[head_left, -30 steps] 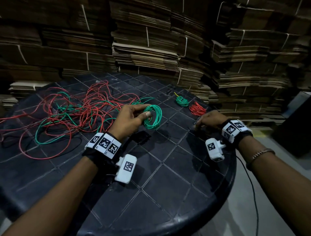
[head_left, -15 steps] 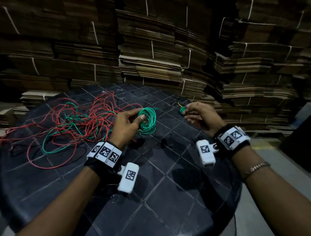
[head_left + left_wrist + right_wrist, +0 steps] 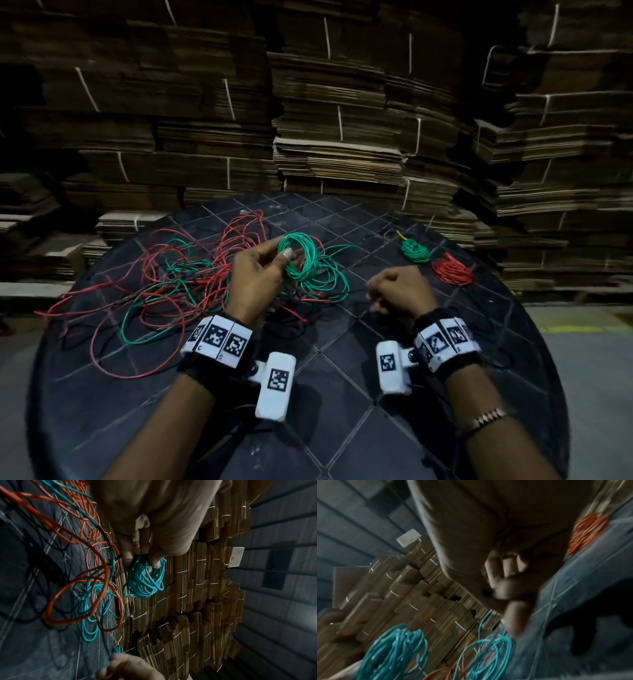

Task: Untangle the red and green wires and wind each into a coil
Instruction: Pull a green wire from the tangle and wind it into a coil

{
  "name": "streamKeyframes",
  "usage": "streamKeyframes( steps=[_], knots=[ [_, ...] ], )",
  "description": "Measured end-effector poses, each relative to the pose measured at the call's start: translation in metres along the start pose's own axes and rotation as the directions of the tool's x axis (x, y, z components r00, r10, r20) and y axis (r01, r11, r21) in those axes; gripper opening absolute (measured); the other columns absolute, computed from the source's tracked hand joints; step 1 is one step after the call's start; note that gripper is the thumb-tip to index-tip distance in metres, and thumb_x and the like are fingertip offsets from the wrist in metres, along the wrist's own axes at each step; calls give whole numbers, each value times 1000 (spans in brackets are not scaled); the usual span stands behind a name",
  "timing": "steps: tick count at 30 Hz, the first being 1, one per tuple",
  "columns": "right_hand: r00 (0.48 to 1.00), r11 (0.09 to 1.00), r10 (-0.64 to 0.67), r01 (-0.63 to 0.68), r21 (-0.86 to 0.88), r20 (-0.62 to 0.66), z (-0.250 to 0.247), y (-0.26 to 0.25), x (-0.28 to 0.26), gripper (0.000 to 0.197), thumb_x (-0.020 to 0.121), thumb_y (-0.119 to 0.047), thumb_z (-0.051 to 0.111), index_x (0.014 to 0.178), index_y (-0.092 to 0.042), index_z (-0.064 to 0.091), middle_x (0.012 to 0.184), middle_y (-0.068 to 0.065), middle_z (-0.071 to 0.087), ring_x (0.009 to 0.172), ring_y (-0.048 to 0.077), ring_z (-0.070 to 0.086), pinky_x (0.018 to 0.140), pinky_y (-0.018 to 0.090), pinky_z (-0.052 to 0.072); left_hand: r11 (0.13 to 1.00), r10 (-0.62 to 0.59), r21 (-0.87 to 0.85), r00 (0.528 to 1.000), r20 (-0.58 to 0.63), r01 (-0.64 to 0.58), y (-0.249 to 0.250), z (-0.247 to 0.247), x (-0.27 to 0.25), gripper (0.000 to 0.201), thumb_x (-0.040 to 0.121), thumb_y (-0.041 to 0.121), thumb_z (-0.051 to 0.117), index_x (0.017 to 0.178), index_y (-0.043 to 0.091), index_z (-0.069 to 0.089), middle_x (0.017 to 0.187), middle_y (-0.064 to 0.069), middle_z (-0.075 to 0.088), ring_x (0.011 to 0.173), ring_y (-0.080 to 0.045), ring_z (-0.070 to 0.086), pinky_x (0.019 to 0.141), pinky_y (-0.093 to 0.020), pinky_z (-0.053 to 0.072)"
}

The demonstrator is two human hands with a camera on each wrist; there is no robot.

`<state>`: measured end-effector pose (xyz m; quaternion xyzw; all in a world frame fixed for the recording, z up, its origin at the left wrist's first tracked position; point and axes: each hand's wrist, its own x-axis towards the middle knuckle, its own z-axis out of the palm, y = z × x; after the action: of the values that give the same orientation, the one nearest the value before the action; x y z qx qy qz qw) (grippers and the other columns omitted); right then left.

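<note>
Red and green wires (image 3: pixel 178 274) lie tangled on the left half of the black round table (image 3: pixel 342 428). My left hand (image 3: pixel 286 260) holds a wound green coil (image 3: pixel 305 253) just above the tangle, thumb and fingers pinching its near side. The left wrist view shows the coil (image 3: pixel 145 580) hanging from my fingertips (image 3: pixel 154 561). More loose green loops (image 3: pixel 329 284) trail under it on the table. My right hand (image 3: pixel 383 298) hovers to the right of the coil with curled fingers. I see nothing in it, and its wrist view is blurred.
A small finished green coil (image 3: pixel 415 250) and a red coil (image 3: pixel 452 270) lie at the table's far right edge. Tall stacks of flattened cardboard (image 3: pixel 342 154) stand close behind the table. The near half of the table holds only my forearms.
My right hand left the small green coil at the far right and drew back toward me, fingers now curled. My left hand keeps the green coil, lifted a little.
</note>
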<state>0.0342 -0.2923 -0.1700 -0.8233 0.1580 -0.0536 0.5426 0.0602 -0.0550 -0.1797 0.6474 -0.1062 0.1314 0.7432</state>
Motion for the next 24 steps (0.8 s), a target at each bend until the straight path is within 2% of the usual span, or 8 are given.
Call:
streamKeyframes(
  steps=[2, 4, 5, 8, 11, 14, 19, 24],
  knots=[
    [997, 972, 13, 4, -235, 72, -10, 3, 1, 12, 85, -1, 69, 76, -5, 77, 74, 14, 76, 52, 19, 69, 48, 23, 52, 1000, -3, 8, 1000, 1, 3, -3, -1, 2, 24, 100, 2, 64, 117, 16, 74, 103, -1, 79, 87, -1, 74, 66, -13, 53],
    [993, 881, -25, 75, -466, 114, -22, 2, 4, 5, 81, -14, 78, 77, -18, 80, 73, -2, 76, 65, 10, 70, 60, 21, 54, 1000, 4, 28, 1000, 7, -5, -8, -3, 4, 24, 100, 3, 64, 121, 8, 73, 105, -4, 79, 88, -2, 74, 66, -12, 52],
    [991, 842, -48, 106, -528, 121, -26, 0, 4, 2, 79, -21, 82, 79, -21, 80, 75, -6, 76, 70, 7, 68, 66, 21, 54, 999, 7, 39, 1000, 10, -8, -10, -3, 5, 24, 100, 3, 64, 121, 6, 73, 104, -5, 79, 88, -2, 74, 66, -11, 51],
    [981, 804, -120, 188, -565, 155, -23, -6, 11, 19, 72, -34, 88, 86, -26, 78, 83, -7, 75, 82, 8, 68, 79, 25, 53, 997, 15, 71, 1000, 25, -17, -13, -3, 7, 23, 99, 4, 66, 121, 6, 74, 107, -6, 79, 95, -9, 75, 72, -15, 53],
    [956, 790, -120, 254, -557, 266, -3, -14, 20, 29, 69, -35, 91, 93, -28, 77, 86, -10, 74, 82, 5, 65, 71, 18, 46, 997, 6, 74, 1000, 30, -9, -15, -3, 7, 23, 99, 6, 67, 121, 7, 74, 108, -6, 79, 99, -14, 75, 77, -21, 55],
    [942, 761, -107, 284, -584, 319, 17, -17, 31, 33, 66, -34, 92, 95, -29, 77, 93, -5, 74, 92, 12, 66, 80, 23, 51, 997, -2, 74, 999, 39, -1, -15, -4, 6, 23, 99, 7, 67, 121, 7, 74, 108, -6, 79, 100, -15, 75, 80, -25, 55],
    [953, 751, -120, 269, -603, 277, 24, -16, 39, 17, 69, -23, 88, 82, -28, 77, 84, -4, 72, 88, 13, 66, 80, 27, 55, 997, 18, 76, 999, 41, -21, -14, -4, 5, 22, 99, 4, 66, 119, 7, 75, 105, -5, 80, 92, -9, 74, 72, -17, 53],
    [958, 766, -100, 246, -593, 268, 23, -16, 39, 12, 74, -19, 84, 82, -25, 77, 80, -4, 73, 79, 13, 67, 70, 23, 51, 999, -20, 46, 999, 35, 19, -16, -1, 5, 23, 99, 4, 65, 120, 8, 75, 105, -7, 80, 94, -14, 74, 73, -21, 56]
  ],
)
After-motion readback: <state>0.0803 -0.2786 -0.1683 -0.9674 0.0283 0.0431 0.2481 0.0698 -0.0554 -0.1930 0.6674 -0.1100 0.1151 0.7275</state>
